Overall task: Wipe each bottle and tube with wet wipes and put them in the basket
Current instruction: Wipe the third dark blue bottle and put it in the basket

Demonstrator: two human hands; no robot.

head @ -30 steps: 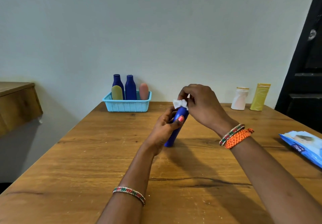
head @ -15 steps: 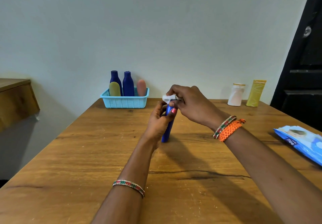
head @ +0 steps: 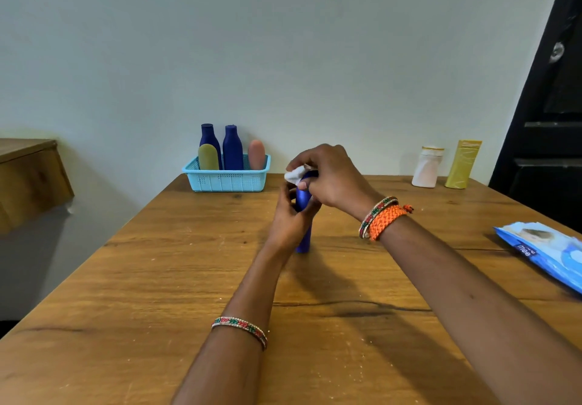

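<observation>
Fingers of the left hand point(head: 288, 221) are curled round the middle of a blue bottle point(head: 304, 234), which is held upright with its base on or just above the wooden table point(head: 157, 278); which of the two cannot be told. At the bottle's top, a crumpled white wet wipe point(head: 295, 174) is pinched by the fingertips of the right hand point(head: 330, 177) and pressed against the cap end. A light blue plastic basket point(head: 226, 179) is set at the far edge of the table, near the wall; two dark blue bottles point(head: 232, 147), an olive tube point(head: 208, 157) and a pink tube point(head: 256, 154) are stood upright in it. Well to the right, a white bottle point(head: 427, 166) and a yellow tube point(head: 463, 164) are placed just beside each other on the table. A blue pack of wet wipes point(head: 548, 251) is laid at the right edge, and the letters "mee" can be read on it; no writing can be made out on the bottles or tubes.
</observation>
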